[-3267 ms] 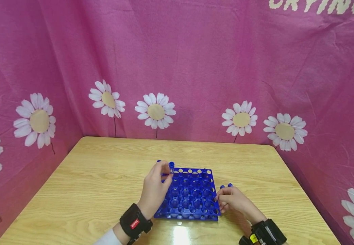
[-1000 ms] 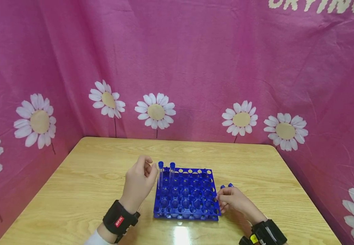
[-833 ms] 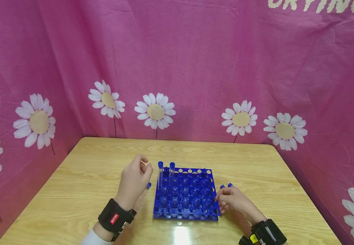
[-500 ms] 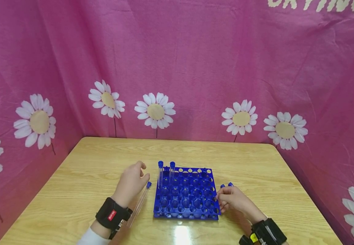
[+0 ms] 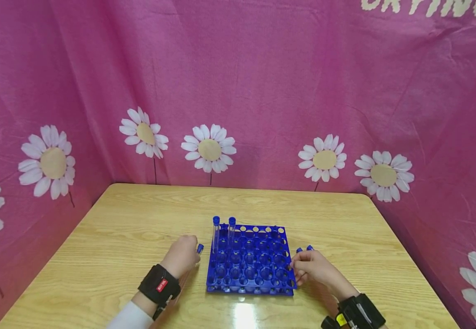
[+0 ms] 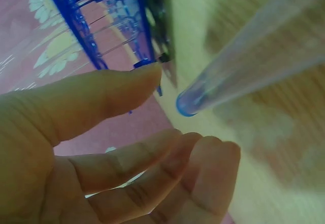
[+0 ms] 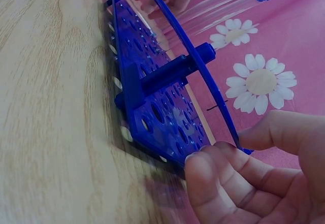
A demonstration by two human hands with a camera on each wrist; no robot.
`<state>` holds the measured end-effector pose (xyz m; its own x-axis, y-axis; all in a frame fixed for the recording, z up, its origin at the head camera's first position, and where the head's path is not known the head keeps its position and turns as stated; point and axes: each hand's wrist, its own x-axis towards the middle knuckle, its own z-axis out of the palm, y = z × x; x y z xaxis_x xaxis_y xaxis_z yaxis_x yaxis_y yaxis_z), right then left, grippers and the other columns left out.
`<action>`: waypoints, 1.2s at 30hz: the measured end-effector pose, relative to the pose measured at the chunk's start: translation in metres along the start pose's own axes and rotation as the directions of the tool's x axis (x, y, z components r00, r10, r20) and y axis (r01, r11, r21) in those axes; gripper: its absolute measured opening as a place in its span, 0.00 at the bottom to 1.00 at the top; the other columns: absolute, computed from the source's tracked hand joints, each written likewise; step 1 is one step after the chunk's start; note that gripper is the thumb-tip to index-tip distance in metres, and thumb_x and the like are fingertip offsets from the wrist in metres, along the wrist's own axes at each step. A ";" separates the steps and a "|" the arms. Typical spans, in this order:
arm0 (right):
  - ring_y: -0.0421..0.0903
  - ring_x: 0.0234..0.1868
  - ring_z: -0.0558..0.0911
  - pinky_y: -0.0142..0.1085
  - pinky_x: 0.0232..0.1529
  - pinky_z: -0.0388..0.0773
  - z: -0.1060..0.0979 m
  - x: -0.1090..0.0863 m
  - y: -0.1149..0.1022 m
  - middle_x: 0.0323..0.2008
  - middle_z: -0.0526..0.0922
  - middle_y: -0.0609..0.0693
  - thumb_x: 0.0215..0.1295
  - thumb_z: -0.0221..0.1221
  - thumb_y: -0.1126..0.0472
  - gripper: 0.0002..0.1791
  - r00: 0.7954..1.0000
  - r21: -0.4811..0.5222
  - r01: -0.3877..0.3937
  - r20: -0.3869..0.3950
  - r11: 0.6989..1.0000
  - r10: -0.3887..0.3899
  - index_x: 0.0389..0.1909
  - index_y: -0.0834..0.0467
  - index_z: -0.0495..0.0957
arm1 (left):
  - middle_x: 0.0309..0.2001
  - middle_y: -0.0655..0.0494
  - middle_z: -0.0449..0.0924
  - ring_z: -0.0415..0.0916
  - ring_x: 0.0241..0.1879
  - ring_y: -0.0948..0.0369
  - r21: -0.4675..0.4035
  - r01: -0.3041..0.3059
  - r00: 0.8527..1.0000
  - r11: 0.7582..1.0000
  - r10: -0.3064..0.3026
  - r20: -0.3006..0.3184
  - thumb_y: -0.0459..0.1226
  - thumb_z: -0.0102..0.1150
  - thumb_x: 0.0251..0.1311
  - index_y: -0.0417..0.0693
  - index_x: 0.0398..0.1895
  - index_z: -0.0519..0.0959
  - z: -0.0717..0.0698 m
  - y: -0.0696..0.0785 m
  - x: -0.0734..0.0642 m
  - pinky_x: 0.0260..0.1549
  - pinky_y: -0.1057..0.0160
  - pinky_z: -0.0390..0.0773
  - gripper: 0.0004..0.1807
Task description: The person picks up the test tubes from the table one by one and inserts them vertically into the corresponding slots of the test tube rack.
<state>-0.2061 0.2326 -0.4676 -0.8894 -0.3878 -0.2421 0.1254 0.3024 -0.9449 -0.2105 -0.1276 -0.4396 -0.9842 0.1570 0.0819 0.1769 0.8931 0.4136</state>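
Observation:
A blue test tube rack [image 5: 250,262] stands on the table. Two clear test tubes with blue caps, one at its left corner [image 5: 216,233] and one beside it [image 5: 231,228], stand upright in the back row. My left hand [image 5: 182,256] is low at the table, left of the rack. Its thumb and fingers are apart, close to a capped test tube [image 6: 244,56] lying on the wood, without gripping it. My right hand [image 7: 249,168] pinches the rack's right side between thumb and fingers.
More blue caps [image 5: 309,248] show behind my right hand on the table; their tubes are mostly hidden. A pink curtain [image 5: 262,91] with printed daisies hangs around the wooden table [image 5: 139,214].
Earlier my left hand held a tube at the rack's back row. It has let go, leaving the tube standing, and moved left and down to the lying tube. My right hand stays put.

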 end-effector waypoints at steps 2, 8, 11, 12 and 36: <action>0.41 0.24 0.78 0.34 0.28 0.84 0.000 0.000 0.000 0.23 0.75 0.47 0.63 0.50 0.68 0.13 1.000 0.000 0.000 -0.002 1.000 0.000 0.40 0.76 0.74 | 0.21 0.51 0.74 0.67 0.21 0.59 0.016 0.010 1.000 1.000 -0.011 0.012 0.22 0.60 0.44 0.34 0.23 0.76 0.002 0.000 0.001 0.17 0.62 0.69 0.04; 0.41 0.24 0.78 0.34 0.28 0.84 0.000 0.000 0.000 0.23 0.75 0.46 0.63 0.50 0.68 0.13 1.000 -0.001 -0.003 0.001 1.000 0.003 0.40 0.76 0.74 | 0.25 0.47 0.78 0.70 0.22 0.58 0.058 0.071 0.996 0.996 -0.074 0.052 0.23 0.58 0.50 0.32 0.27 0.78 0.005 0.001 0.002 0.19 0.61 0.71 0.01; 0.41 0.24 0.77 0.34 0.28 0.84 0.000 0.000 0.000 0.23 0.74 0.47 0.64 0.50 0.68 0.13 1.000 0.000 -0.002 0.007 1.000 0.002 0.40 0.76 0.73 | 0.25 0.47 0.78 0.70 0.22 0.57 0.050 0.099 0.992 0.994 -0.103 0.075 0.24 0.57 0.53 0.32 0.28 0.78 0.005 0.002 0.002 0.18 0.62 0.69 0.01; 0.41 0.24 0.77 0.34 0.28 0.84 0.000 0.000 0.000 0.23 0.74 0.47 0.64 0.50 0.68 0.13 1.000 -0.001 -0.003 0.008 1.000 0.003 0.40 0.76 0.73 | 0.25 0.48 0.78 0.70 0.21 0.57 0.045 0.108 0.990 0.993 -0.112 0.083 0.23 0.57 0.54 0.33 0.28 0.78 0.005 0.002 0.003 0.18 0.63 0.68 0.01; 0.41 0.24 0.78 0.33 0.28 0.84 -0.001 -0.001 -0.001 0.23 0.75 0.47 0.63 0.50 0.68 0.12 1.000 0.006 0.020 0.013 1.000 -0.020 0.39 0.76 0.73 | 0.30 0.49 0.78 0.71 0.24 0.59 -0.113 0.132 0.990 0.985 -0.127 0.055 0.28 0.66 0.50 0.35 0.41 0.77 -0.001 -0.004 0.006 0.20 0.66 0.70 0.14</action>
<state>-0.2059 0.2330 -0.4661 -0.8857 -0.4054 -0.2260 0.1103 0.2891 -0.9509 -0.2167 -0.1302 -0.4401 -0.9976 0.0655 -0.0211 0.0449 0.8524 0.5209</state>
